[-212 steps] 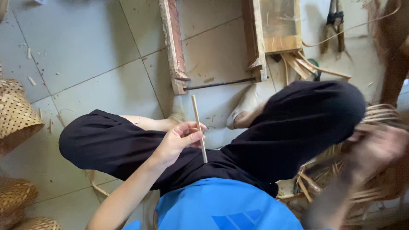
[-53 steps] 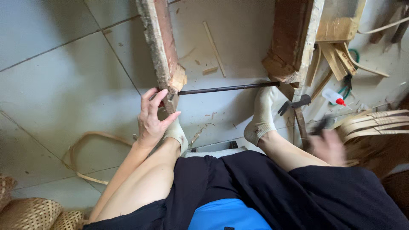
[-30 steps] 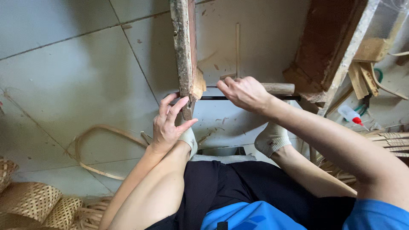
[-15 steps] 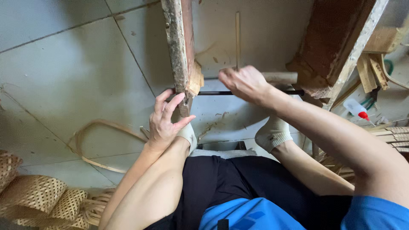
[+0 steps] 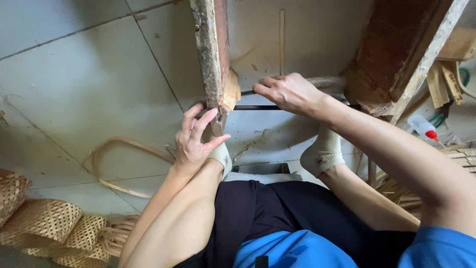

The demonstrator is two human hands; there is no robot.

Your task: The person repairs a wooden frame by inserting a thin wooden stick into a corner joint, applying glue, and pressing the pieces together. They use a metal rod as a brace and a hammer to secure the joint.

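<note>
My left hand (image 5: 196,136) grips the near end of a worn wooden beam (image 5: 210,49) that runs away from me across the tiled floor. A thin dark metal rod (image 5: 255,107) spans from this beam to a second, wider wooden beam (image 5: 401,49) on the right. Just above the rod, my right hand (image 5: 290,92) is closed around a pale round wooden handle (image 5: 329,82). A dark tip pokes out left of the fingers. My feet in white socks (image 5: 322,151) rest near the frame's end.
A thin bamboo strip (image 5: 281,39) lies on the floor between the beams. A curved rattan loop (image 5: 124,149) lies at left, woven baskets (image 5: 44,223) at lower left. A small glue bottle with a red cap (image 5: 425,126) and wood offcuts (image 5: 446,74) sit at right.
My right hand came in from the right with the wooden handle and now sits over the rod. My left hand, which held a thin strip seconds ago, stays clamped on the beam's end.
</note>
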